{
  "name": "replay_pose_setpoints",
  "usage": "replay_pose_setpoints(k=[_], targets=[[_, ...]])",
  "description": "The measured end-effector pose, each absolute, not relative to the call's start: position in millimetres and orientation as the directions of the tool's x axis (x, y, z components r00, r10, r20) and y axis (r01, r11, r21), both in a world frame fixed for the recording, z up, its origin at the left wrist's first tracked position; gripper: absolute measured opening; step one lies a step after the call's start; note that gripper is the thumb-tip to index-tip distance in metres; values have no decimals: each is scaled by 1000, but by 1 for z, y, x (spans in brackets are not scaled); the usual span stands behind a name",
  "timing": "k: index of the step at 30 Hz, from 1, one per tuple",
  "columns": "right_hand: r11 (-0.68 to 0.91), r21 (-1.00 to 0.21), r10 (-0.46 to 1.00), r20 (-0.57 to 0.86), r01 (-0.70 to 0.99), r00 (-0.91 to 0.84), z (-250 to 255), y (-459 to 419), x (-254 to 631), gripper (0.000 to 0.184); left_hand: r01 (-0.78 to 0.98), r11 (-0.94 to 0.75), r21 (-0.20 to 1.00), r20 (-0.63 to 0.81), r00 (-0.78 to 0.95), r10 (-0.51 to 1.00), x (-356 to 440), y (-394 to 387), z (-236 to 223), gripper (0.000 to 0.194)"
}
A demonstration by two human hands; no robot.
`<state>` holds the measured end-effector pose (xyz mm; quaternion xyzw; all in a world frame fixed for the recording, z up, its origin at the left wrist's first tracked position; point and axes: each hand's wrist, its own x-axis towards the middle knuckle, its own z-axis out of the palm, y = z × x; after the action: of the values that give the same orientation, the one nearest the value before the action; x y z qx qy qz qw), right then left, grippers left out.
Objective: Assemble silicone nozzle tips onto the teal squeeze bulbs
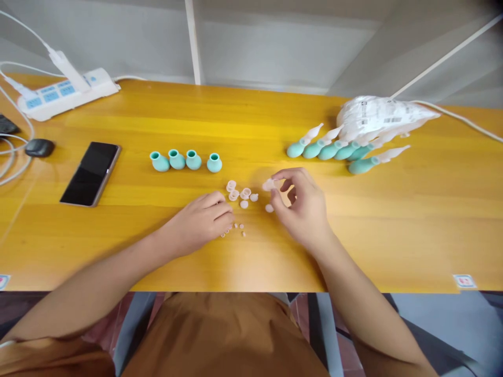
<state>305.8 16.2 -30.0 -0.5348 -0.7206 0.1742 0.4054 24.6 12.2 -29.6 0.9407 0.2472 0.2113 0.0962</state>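
Note:
My left hand (204,222) rests on the yellow table (251,125), fingers curled over several tiny pale beads (236,229). My right hand (301,204) hovers just right of a cluster of small clear caps (239,193) and pinches one clear cap (269,184) between thumb and forefinger. Another loose cap (269,208) lies under that hand. A row of several teal bulbs (184,161) stands behind the caps. To the right, several assembled teal bulbs with clear tips (334,149) lie side by side.
A black phone (91,173) lies at the left. A white power strip (66,93) with cables sits at the far left corner, beside a dark mouse (39,147). A white plastic bag (377,118) lies behind the assembled bulbs.

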Motion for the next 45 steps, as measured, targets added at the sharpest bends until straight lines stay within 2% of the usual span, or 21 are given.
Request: replay_pose_setpoints(k=[2,4,6,8,13,19,27,35,40,45], targets=[[295,-845,953,296,446,-69,-22,11,304,12,400,-868,295,398,774,492,25,12,-28,14],[205,-957,976,186,204,-110,-16,7,301,9,389,-860,331,438,744,505,25,12,-25,10],[113,-993,980,108,24,-165,-12,3,299,17,386,-827,410,468,689,553,26,11,-24,8],[48,-998,978,57,-48,-200,-12,0,296,23,386,-784,487,483,629,610,27,10,-21,10],[47,-995,941,74,-90,-331,-16,-3,290,21,364,-660,658,466,492,736,30,5,-13,9],[50,-992,916,91,-113,-390,-22,-7,283,22,305,-618,725,474,430,768,32,4,-7,7],[62,-995,917,90,-85,-388,-25,-8,282,22,300,-683,666,524,465,714,33,1,-7,7],[80,-997,922,74,0,-380,-25,-10,279,20,326,-784,528,583,532,614,31,0,-15,8],[97,-995,923,78,33,-376,-25,-10,279,18,359,-763,538,542,546,639,31,-1,-15,5],[104,-993,926,75,57,-370,-26,-10,279,19,384,-681,624,474,506,720,31,0,-16,7]])
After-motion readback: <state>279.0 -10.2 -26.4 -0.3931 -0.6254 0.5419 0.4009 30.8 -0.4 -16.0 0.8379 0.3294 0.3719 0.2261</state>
